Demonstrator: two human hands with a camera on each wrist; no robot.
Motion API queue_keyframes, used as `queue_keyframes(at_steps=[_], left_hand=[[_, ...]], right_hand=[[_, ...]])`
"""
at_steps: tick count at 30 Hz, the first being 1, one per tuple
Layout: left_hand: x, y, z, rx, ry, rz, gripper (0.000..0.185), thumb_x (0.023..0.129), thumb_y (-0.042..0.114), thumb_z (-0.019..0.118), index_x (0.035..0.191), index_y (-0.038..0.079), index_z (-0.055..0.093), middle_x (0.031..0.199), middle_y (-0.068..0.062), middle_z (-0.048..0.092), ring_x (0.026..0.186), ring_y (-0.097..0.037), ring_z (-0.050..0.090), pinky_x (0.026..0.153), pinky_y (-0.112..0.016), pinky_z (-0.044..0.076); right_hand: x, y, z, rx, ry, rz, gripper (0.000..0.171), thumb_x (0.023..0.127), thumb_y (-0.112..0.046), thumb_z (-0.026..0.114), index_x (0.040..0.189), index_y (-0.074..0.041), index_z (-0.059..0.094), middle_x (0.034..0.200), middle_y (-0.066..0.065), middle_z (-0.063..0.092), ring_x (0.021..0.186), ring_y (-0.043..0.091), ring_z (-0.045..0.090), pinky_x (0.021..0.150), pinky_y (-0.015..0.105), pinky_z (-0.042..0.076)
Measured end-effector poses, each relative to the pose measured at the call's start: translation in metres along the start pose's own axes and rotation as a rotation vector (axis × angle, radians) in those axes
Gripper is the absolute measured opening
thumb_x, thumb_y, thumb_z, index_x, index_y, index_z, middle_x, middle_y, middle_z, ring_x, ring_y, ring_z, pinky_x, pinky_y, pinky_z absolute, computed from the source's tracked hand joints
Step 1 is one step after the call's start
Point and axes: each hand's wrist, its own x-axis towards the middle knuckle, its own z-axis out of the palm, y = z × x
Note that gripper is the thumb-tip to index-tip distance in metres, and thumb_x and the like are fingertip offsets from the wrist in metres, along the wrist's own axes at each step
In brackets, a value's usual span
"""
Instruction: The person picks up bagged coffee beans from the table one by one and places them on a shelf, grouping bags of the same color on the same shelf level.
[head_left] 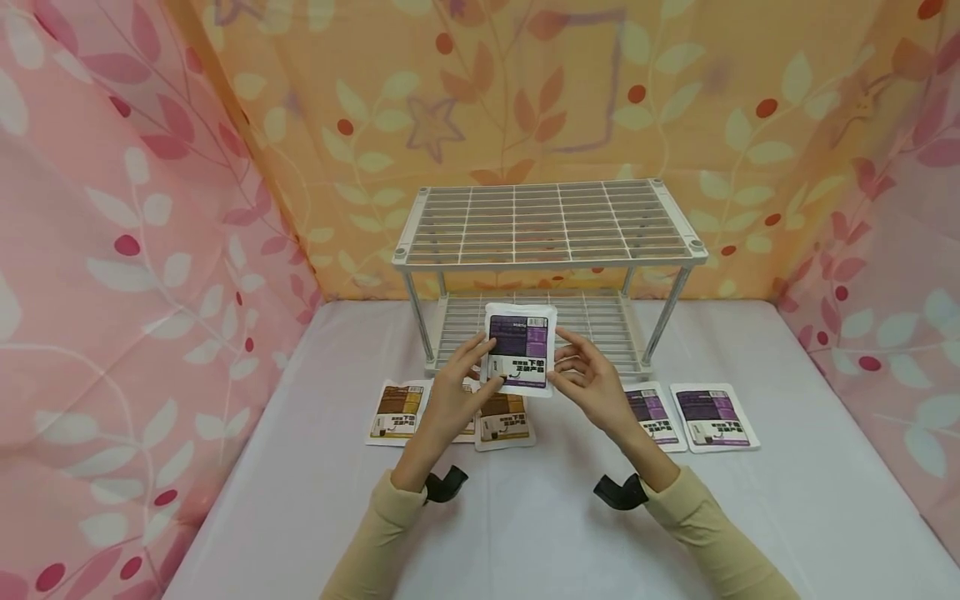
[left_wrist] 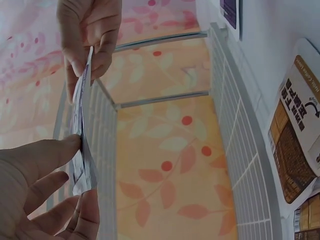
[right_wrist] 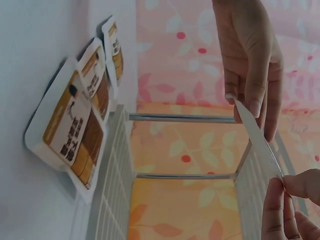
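I am pinching the flat white-and-purple sachet [head_left: 521,348] upright by both side edges, left hand [head_left: 452,398] and right hand [head_left: 590,382] equally near, directly in front of the white wire rack's [head_left: 550,223] lower shelf.

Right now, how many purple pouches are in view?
3: one purple pouch held upright by the left hand and right hand; two purple pouches flat on the table, right. None seems hidden.
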Motion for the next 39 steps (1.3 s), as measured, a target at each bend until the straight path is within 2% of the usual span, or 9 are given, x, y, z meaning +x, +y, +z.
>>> queue_keyframes(at_steps=[7,13,16,23,29,33,39], left_hand=[[0.004,0.003,-0.012,-0.009,0.031,0.043,0.055,0.084,0.015,0.069,0.134,0.014,0.049,0.146,-0.002,0.038,0.100,-0.017,0.054,0.073,-0.031,0.052],[0.005,0.008,-0.023,0.003,0.068,0.045,0.053,0.082,0.015,0.070,0.132,0.013,0.052,0.145,-0.002,0.040,0.105,-0.019,0.055,0.073,-0.035,0.053],[0.004,0.011,-0.028,0.006,0.076,0.034,0.053,0.082,0.016,0.071,0.132,0.014,0.052,0.145,-0.001,0.039,0.109,-0.020,0.053,0.078,-0.037,0.052],[0.002,0.012,-0.041,0.020,0.062,0.036,0.059,0.078,0.015,0.075,0.133,0.016,0.052,0.148,-0.006,0.034,0.126,-0.027,0.043,0.089,-0.048,0.047],[0.003,0.014,-0.050,0.035,0.033,0.045,0.063,0.075,0.012,0.077,0.133,0.018,0.053,0.151,-0.006,0.028,0.136,-0.031,0.029,0.100,-0.055,0.037],[0.004,0.015,-0.055,0.045,0.056,0.060,0.063,0.073,0.009,0.078,0.131,0.017,0.054,0.151,-0.006,0.028,0.133,-0.030,0.032,0.098,-0.055,0.038],[0.009,0.009,-0.062,0.069,0.136,0.093,0.054,0.074,0.009,0.077,0.125,0.013,0.060,0.148,-0.010,0.034,0.113,-0.026,0.045,0.091,-0.050,0.042]], right_hand=[[0.005,-0.015,0.006,0.005,0.007,-0.052,0.059,0.082,0.010,0.062,0.137,0.001,0.040,0.104,0.021,0.051,0.088,0.017,0.058,0.071,0.018,0.052],[0.010,-0.027,0.012,-0.019,0.001,-0.087,0.060,0.082,0.011,0.061,0.137,0.003,0.038,0.106,0.021,0.050,0.090,0.022,0.058,0.074,0.020,0.052],[0.011,-0.033,0.015,-0.072,-0.033,-0.105,0.063,0.082,0.011,0.061,0.139,0.005,0.035,0.111,0.022,0.048,0.092,0.028,0.057,0.077,0.023,0.053],[0.014,-0.039,0.021,-0.222,-0.148,-0.146,0.081,0.077,0.007,0.069,0.145,0.002,0.023,0.122,0.025,0.039,0.094,0.033,0.054,0.085,0.042,0.052],[0.023,-0.023,0.026,-0.336,-0.146,-0.209,0.090,0.075,-0.001,0.074,0.147,-0.006,0.021,0.129,0.017,0.034,0.093,0.022,0.055,0.084,0.033,0.053],[0.029,-0.025,0.031,-0.401,-0.134,-0.296,0.093,0.073,-0.002,0.077,0.147,-0.005,0.021,0.134,0.019,0.029,0.090,0.019,0.054,0.080,0.032,0.053],[0.041,-0.034,0.038,-0.445,-0.123,-0.388,0.081,0.076,-0.002,0.074,0.144,-0.001,0.030,0.136,0.019,0.032,0.093,0.024,0.057,0.080,0.032,0.054]])
